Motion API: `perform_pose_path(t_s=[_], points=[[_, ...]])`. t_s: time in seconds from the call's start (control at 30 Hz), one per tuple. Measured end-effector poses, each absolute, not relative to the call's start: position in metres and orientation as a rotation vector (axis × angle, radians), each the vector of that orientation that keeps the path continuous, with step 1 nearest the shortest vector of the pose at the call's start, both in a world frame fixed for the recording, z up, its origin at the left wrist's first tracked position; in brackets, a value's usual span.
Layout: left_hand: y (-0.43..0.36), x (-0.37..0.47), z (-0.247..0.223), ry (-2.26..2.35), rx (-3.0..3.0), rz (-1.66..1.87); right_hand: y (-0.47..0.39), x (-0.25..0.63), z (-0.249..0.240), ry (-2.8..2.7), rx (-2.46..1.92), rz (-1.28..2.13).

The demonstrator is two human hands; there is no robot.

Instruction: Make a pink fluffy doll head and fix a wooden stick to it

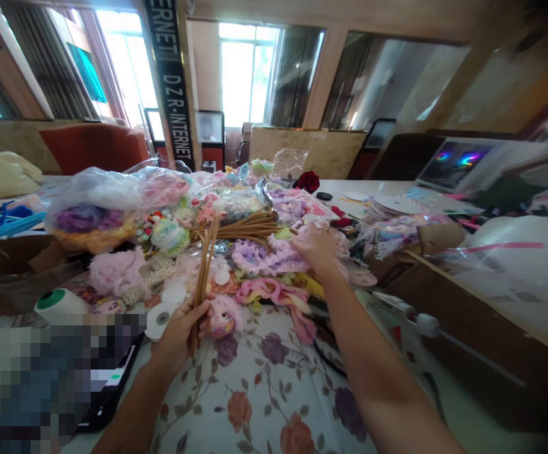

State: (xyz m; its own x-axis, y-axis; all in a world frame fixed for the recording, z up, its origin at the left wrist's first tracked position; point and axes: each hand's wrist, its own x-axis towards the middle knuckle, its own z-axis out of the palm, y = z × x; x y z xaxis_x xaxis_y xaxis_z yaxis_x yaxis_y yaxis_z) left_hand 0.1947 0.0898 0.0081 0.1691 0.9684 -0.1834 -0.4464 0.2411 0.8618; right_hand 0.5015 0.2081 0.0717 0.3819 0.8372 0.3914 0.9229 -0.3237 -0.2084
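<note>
My left hand (182, 325) is closed around a few thin brown sticks (204, 268), which stand nearly upright with their tops leaning right. Just right of those fingers lies a pink fluffy doll head (224, 315). My right hand (317, 247) reaches forward over the craft pile with its fingers apart, close to a lilac ruffled trim (274, 257); I see nothing held in it. Between the two hands, farther back, a bundle of similar brown sticks (248, 227) lies flat on the pile. A pink and yellow ribbon (278, 293) trails toward the floral tablecloth (255, 378).
A hot glue gun (406, 309) lies beside a cardboard box (482, 340) on the right. At left are a thread cone (60, 306), white spools (159, 320) and a plastic bag of yarn (94, 214). A dark red rose (308, 181) sits at the back.
</note>
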Motion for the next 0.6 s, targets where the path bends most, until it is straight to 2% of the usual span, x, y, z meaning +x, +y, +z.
perform_pose_path(t_s=[0.2,0.33,0.4,0.5,0.6], points=[[0.088,0.201,0.009,0.859,0.818,1.191,0.196,0.505,0.072,-1.545,-2.115,-0.322],[0.086,0.204,0.009,0.847,0.869,1.192,0.157,0.475,0.08,-1.557,-1.75,-0.325],[0.083,0.206,0.009,0.821,0.876,1.19,0.129,0.446,0.076,-1.583,-1.548,0.059],[0.077,0.212,0.004,0.775,0.884,1.123,0.093,0.398,0.057,-1.603,-1.214,0.988],[0.071,0.219,-0.006,0.73,0.906,0.953,0.073,0.365,0.032,-1.404,-1.05,1.397]])
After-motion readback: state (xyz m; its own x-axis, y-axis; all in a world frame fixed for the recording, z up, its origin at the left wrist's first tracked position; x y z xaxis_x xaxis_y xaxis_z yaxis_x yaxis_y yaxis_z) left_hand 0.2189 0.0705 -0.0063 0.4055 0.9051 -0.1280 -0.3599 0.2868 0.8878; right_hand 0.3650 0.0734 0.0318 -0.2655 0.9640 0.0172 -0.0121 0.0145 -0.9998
